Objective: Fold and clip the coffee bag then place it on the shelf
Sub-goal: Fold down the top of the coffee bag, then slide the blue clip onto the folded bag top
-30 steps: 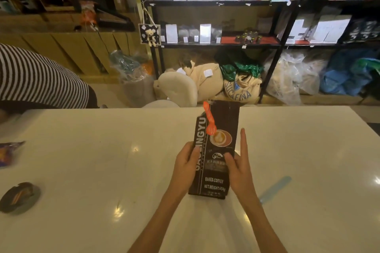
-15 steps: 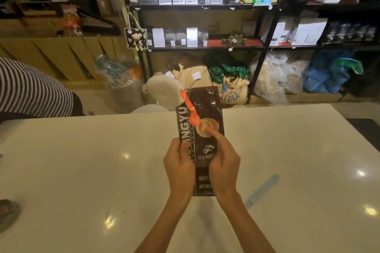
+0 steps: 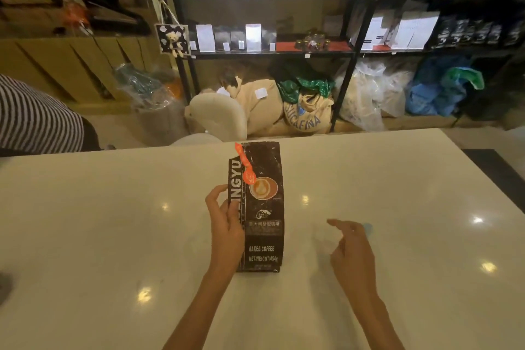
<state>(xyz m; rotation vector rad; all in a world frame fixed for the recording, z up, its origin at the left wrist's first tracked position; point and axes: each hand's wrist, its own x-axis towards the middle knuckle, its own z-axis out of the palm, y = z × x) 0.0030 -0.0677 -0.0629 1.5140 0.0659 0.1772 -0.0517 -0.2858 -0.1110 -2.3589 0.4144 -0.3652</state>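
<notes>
Steadying the coffee bag (image 3: 260, 207) mid-frame with left hand (image 3: 227, 219) fingers clamped; right hand (image 3: 352, 250) fingers apart, reaching toward the blue clip (image 3: 368, 229); folding probably comes next.

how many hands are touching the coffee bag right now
1. The left hand grips the left edge of the coffee bag; the right hand is off it, open above the table to the right.

Coffee bag (image 3: 260, 207) on table (image 3: 113, 221), shelf (image 3: 270, 51) behind, clip (image 3: 368, 229) to its right.
</notes>
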